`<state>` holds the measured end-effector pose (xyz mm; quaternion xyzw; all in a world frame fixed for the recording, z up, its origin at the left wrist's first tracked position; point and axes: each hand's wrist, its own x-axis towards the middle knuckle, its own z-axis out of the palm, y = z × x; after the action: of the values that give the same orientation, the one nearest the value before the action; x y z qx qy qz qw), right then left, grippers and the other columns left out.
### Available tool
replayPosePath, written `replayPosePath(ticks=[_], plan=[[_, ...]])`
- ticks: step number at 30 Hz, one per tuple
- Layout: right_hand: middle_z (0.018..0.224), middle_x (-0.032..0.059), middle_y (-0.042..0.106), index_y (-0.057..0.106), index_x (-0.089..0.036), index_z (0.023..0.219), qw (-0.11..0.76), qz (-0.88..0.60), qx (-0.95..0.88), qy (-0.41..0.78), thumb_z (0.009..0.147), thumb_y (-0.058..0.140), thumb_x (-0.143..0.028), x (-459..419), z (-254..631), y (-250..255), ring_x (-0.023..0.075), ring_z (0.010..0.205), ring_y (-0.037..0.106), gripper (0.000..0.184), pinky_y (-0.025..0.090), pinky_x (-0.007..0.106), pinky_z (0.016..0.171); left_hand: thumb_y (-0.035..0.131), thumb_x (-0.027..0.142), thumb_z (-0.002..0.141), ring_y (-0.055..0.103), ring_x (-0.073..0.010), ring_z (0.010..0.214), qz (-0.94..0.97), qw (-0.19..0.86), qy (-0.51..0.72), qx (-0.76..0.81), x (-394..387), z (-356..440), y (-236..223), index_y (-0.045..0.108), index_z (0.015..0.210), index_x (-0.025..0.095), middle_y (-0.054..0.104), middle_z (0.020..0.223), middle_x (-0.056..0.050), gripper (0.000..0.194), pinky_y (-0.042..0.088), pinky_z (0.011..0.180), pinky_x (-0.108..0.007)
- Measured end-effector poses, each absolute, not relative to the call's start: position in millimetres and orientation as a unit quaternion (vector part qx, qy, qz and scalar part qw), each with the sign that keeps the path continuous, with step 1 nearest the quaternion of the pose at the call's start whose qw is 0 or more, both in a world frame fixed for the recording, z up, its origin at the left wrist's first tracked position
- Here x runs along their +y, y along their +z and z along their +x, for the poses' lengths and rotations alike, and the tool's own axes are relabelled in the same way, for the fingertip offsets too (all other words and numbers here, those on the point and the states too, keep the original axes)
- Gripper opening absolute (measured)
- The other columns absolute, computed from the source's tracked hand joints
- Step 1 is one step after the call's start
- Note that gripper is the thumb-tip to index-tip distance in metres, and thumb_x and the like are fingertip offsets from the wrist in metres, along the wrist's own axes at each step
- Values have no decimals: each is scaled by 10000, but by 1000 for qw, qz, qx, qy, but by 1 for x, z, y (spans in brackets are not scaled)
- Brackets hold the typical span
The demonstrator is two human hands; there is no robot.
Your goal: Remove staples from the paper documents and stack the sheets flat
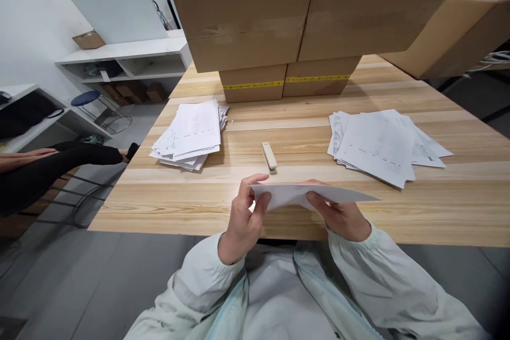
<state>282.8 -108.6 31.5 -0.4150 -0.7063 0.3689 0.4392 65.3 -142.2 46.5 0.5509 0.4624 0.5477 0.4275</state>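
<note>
Both my hands hold a thin set of white paper sheets [319, 194] almost edge-on over the near edge of the wooden table [279, 212]. My left hand [243, 218] pinches the sheets' left corner between thumb and fingers. My right hand [338, 215] grips them from below near the middle. A small beige stapler [269, 155] lies on the table just beyond my hands. One stack of printed papers [191, 135] sits at the left, and another fanned stack [382, 143] lies at the right.
Large cardboard boxes [311, 16] are piled at the table's far side. Another person's legs in black and a hand [35, 164] show at the left by a chair. White shelves [127, 64] and a blue stool [87, 98] stand behind.
</note>
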Motion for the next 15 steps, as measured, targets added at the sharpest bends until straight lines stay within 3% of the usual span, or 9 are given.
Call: replayPosePath(ticks=[3, 7, 11, 15], plan=[[745, 66, 732, 735, -190, 747, 359, -488, -659, 446, 891, 586, -561, -123, 296, 43, 221, 684, 676, 425, 550, 321, 589, 671, 368, 873, 621, -125, 658, 463, 562, 521, 445, -148, 63, 50, 398, 1310, 238, 663, 832, 5, 532, 506, 636, -238], [725, 78, 731, 703, -150, 695, 232, -519, -561, 602, 845, 597, -644, -132, 314, 35, 195, 619, 646, 527, 496, 290, 525, 685, 278, 818, 510, -85, 433, 411, 594, 467, 510, -152, 68, 41, 286, 1386, 243, 543, 605, 112, 695, 422, 442, -175], [721, 99, 735, 692, -127, 691, 210, -557, -478, 645, 785, 620, -713, -128, 328, 13, 195, 623, 655, 598, 501, 290, 544, 580, 204, 800, 535, -116, 385, 430, 630, 358, 539, -153, 82, 21, 409, 1191, 207, 517, 538, 119, 427, 445, 365, -195], [769, 127, 755, 723, -117, 725, 205, -567, -445, 662, 747, 649, -730, -116, 335, 11, 217, 671, 694, 619, 533, 294, 579, 535, 184, 787, 580, -116, 407, 424, 662, 326, 526, -141, 88, 16, 522, 974, 178, 489, 516, 99, 188, 481, 393, -195]])
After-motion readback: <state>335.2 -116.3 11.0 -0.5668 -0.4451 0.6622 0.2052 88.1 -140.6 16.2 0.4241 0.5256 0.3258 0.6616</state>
